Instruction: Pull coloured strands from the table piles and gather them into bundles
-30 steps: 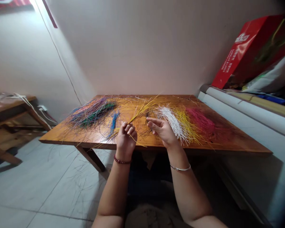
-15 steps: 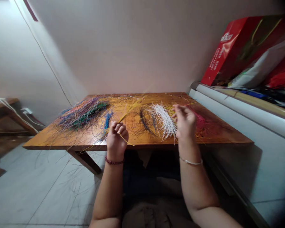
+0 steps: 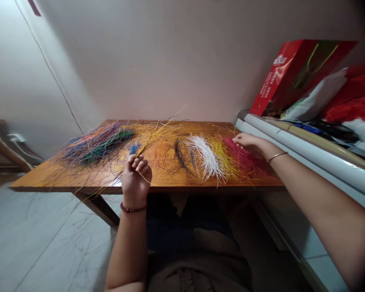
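My left hand point(image 3: 136, 174) is closed around a bundle of thin yellow strands point(image 3: 153, 137), which fan out up and to the right. One loose yellow end curls below the fingers. At the far right of the wooden table, my right hand point(image 3: 245, 140) pinches at the upper end of a pile of pink strands point(image 3: 246, 158). Its fingertips touch the pink pile; exactly how many strands they grip is hidden. Beside that pile lie yellow strands point(image 3: 220, 156) and white strands point(image 3: 205, 156). A small blue bunch point(image 3: 134, 148) is just behind my left hand.
On the table point(image 3: 167, 178), a large tangled heap of purple and green strands point(image 3: 101, 146) covers the left side. Dark strands point(image 3: 182, 156) lie near the middle. To the right stand a white cabinet point(image 3: 295, 142) and a red gift bag point(image 3: 280, 77) on it.
My right hand has moved right, from above the white and yellow strands to the pink pile. The left hand still grips the yellow bundle, and the view has turned slightly right.
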`<state>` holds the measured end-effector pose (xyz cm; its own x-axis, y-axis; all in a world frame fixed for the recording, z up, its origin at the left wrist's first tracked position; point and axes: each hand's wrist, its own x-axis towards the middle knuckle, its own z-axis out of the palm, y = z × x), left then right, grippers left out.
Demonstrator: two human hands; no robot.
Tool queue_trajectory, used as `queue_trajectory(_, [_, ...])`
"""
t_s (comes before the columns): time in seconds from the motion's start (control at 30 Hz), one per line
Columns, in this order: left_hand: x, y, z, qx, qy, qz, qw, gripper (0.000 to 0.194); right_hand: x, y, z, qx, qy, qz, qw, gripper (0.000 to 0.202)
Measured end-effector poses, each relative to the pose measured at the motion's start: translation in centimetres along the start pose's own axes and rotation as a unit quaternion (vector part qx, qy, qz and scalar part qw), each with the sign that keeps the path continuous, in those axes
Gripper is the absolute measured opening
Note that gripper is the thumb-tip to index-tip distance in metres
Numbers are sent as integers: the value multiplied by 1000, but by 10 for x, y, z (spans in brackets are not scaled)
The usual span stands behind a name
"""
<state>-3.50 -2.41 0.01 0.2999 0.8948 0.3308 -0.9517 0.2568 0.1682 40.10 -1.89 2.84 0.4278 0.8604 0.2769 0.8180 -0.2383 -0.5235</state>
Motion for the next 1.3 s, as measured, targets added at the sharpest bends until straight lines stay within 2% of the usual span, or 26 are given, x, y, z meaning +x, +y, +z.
queue_trajectory(0.07, [1, -1, -1, 5, 7, -1, 1000, 23, 6, 1, 13, -42, -80, 41, 995, 31])
queue_trajectory(0.13, [1, -3, -3, 9, 15, -1, 1000, 24, 14, -3, 22, -62, -112, 55, 990, 32])
queue_trajectory(0.17, [2, -4, -3, 10, 19, -2, 1000, 24, 17, -7, 26, -70, -110, 52, 990, 31])
queue_trajectory(0.23, [2, -6, -4, 9, 28, -8, 1000, 25, 16, -23, 32, -61, -64, 26, 996, 25])
queue_trajectory(0.33, [1, -10, -3, -9, 39, -25, 999, 26, -9, -61, 38, 74, 15, -66, 995, 27])
queue_trajectory(0.4, [0, -13, -1, -23, 48, -39, 998, 26, -41, -94, 43, 216, -25, -138, 966, 34])
queue_trajectory(0.47, [-2, -16, 1, -30, 58, -53, 996, 26, -77, -127, 50, 308, -110, -180, 928, 40])
queue_trajectory(0.53, [-4, -19, 4, -39, 60, -72, 995, 26, -106, -155, 61, 341, -180, -208, 899, 44])
queue_trajectory(0.6, [-6, -22, 7, -59, 51, -93, 993, 25, -122, -177, 75, 358, -199, -226, 884, 46])
queue_trajectory(0.73, [-10, -25, 9, -89, 39, -122, 988, 24, -124, -202, 95, 401, -231, -257, 848, 47])
queue_trajectory(0.9, [-11, -27, 9, -58, 53, -104, 991, 24, -116, -216, 104, 418, -273, -287, 818, 27])
queue_trajectory(1.0, [-10, -28, 8, -50, 56, -104, 992, 26, -115, -217, 112, 412, -248, -306, 822, 28])
queue_trajectory(1.13, [-10, -26, 9, -51, 54, -107, 991, 25, -116, -211, 117, 394, -173, -295, 853, 31])
queue_trajectory(1.23, [-12, -18, 9, -56, 33, -97, 993, 23, -116, -199, 96, 353, -100, -265, 891, 32])
queue_trajectory(1.3, [-14, -10, 10, -61, 12, -71, 996, 22, -115, -184, 62, 304, -15, -235, 923, 29])
